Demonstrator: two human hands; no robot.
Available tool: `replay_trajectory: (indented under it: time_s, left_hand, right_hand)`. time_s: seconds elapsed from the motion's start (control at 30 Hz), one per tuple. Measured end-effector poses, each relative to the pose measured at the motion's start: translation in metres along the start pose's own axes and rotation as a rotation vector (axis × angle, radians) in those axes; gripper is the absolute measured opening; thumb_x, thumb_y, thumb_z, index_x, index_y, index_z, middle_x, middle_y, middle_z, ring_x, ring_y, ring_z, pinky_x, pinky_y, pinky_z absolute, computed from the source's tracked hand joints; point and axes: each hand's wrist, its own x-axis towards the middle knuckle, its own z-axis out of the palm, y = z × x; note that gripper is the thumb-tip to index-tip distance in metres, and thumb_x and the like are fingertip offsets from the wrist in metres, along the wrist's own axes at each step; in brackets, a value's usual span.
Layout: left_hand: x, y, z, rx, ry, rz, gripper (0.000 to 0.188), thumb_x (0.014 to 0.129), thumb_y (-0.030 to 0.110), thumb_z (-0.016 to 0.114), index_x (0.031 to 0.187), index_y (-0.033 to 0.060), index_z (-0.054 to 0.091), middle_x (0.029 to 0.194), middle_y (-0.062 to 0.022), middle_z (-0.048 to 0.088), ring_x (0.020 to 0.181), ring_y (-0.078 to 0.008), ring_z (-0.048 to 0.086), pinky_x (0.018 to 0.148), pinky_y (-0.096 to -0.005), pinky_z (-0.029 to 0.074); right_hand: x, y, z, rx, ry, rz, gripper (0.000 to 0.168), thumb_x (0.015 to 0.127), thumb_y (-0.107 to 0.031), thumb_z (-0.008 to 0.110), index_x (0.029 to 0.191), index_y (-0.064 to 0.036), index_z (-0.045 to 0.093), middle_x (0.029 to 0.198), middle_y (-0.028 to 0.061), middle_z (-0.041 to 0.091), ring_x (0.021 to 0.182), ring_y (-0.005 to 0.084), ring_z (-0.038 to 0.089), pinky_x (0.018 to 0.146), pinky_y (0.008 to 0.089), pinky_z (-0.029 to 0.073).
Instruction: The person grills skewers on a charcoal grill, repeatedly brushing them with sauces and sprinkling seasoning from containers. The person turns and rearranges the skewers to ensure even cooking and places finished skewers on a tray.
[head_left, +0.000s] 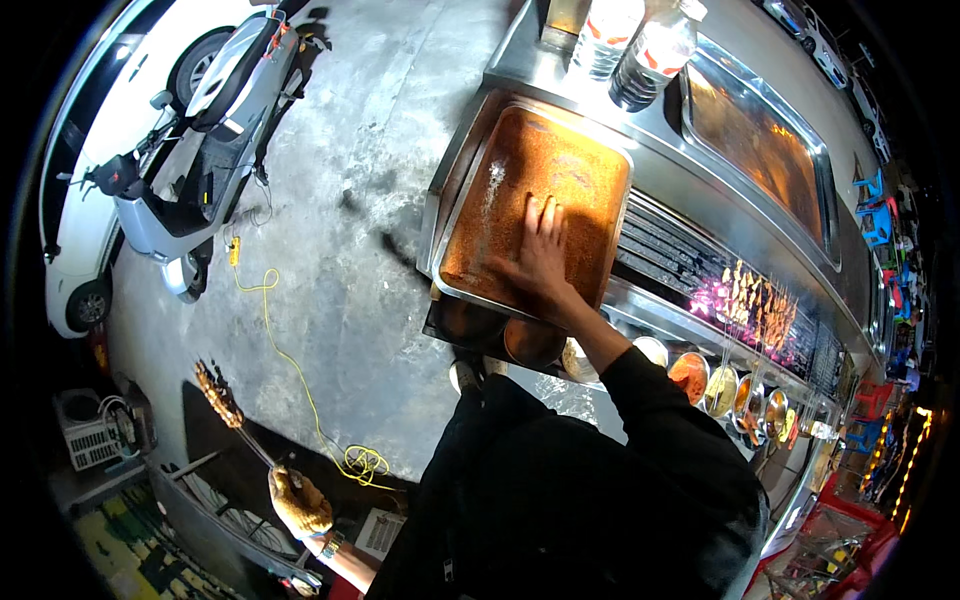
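My left hand (300, 501), with a watch at the wrist, is closed around the sticks of several skewers of grilled meat (219, 395), held out over the ground at the lower left. My right hand (544, 244) lies with spread fingers on or just above a large metal tray (457, 225) coated in orange-brown seasoning or oil; whether it touches the surface is unclear. It holds nothing visible. To the right of the tray, several more meat skewers (757, 304) lie over glowing coals on a long charcoal grill (660, 244).
Metal bowls of seasonings (688, 377) line the grill's near side. Two plastic bottles (652, 60) stand behind the tray, beside another metal tray (757, 142). A scooter (187, 202) and a white car (82, 217) stand at left. A yellow cable (289, 360) crosses the ground.
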Motion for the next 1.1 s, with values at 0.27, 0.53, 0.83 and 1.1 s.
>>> replay_trajectory:
  time_s: [0.27, 0.53, 0.83, 1.1]
  left_hand:
    - [-0.023, -0.009, 0.055, 0.115, -0.12, 0.26, 0.015, 0.095, 0.022, 0.064, 0.088, 0.0119, 0.057, 0.061, 0.0038, 0.048, 0.042, -0.0043, 0.034, 0.036, -0.02, 0.025]
    - [-0.08, -0.005, 0.11, 0.645, -0.277, 0.347, 0.016, 0.092, 0.021, 0.067, 0.09, 0.0059, 0.064, 0.065, 0.0062, 0.051, 0.051, -0.0026, 0.039, 0.045, -0.0193, 0.028]
    - [-0.07, -0.115, 0.246, 1.018, -0.857, 0.956, 0.039, 0.089, 0.024, 0.062, 0.124, 0.006, 0.061, 0.118, -0.0259, 0.064, 0.109, -0.036, 0.065, 0.089, -0.0426, 0.052]
    - [-0.051, -0.18, 0.314, 1.048, -0.983, 0.239, 0.047, 0.095, 0.032, 0.047, 0.139, 0.0158, 0.052, 0.111, -0.0258, 0.066, 0.098, -0.041, 0.064, 0.089, -0.044, 0.048]
  right_hand:
    - [0.145, 0.039, 0.027, -0.022, 0.168, -0.13, 0.085, 0.086, -0.051, 0.063, 0.149, -0.004, 0.031, 0.15, 0.0254, 0.034, 0.139, 0.0426, 0.029, 0.113, 0.0507, 0.028]
    - [0.193, 0.07, 0.028, -0.397, -0.169, -0.214, 0.04, 0.093, -0.028, 0.053, 0.126, -0.006, 0.06, 0.125, 0.0198, 0.062, 0.108, 0.0354, 0.065, 0.087, 0.0438, 0.055]
    - [0.159, 0.055, -0.123, 0.164, -0.282, 0.126, 0.021, 0.092, -0.028, 0.069, 0.101, -0.009, 0.072, 0.065, 0.0083, 0.067, 0.055, 0.0171, 0.061, 0.057, 0.0382, 0.049]
    - [0.134, -0.013, -0.164, 0.205, -0.334, 0.25, 0.025, 0.081, -0.025, 0.078, 0.098, -0.009, 0.073, 0.078, 0.0092, 0.07, 0.069, 0.0165, 0.063, 0.066, 0.0323, 0.052]
